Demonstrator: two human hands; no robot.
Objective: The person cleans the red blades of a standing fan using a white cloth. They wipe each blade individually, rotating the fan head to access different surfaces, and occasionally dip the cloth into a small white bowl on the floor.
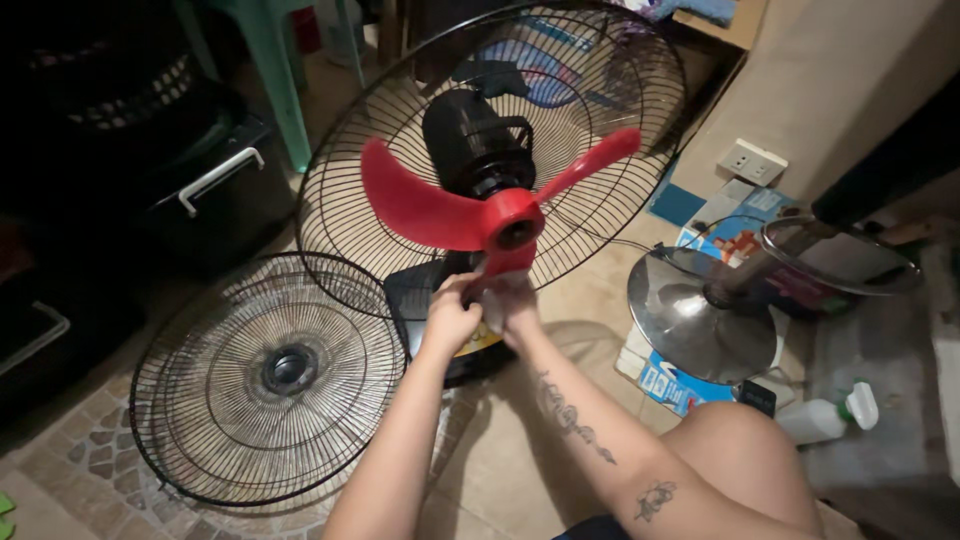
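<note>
Both hands, left hand and right hand, gripping the red blade at its lowest vane, rear grille standing behind, front grille lying on floor

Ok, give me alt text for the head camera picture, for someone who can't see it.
Both hands, left hand and right hand, grip the lowest blade of a red fan blade mounted in a black rear grille. The detached front grille lies on the tiled floor, a round metal base to the right.

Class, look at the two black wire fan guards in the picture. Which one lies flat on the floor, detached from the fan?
The front guard at lower left lies flat on the tiles. The rear guard stands upright behind the red blades, which both hands grip.
</note>
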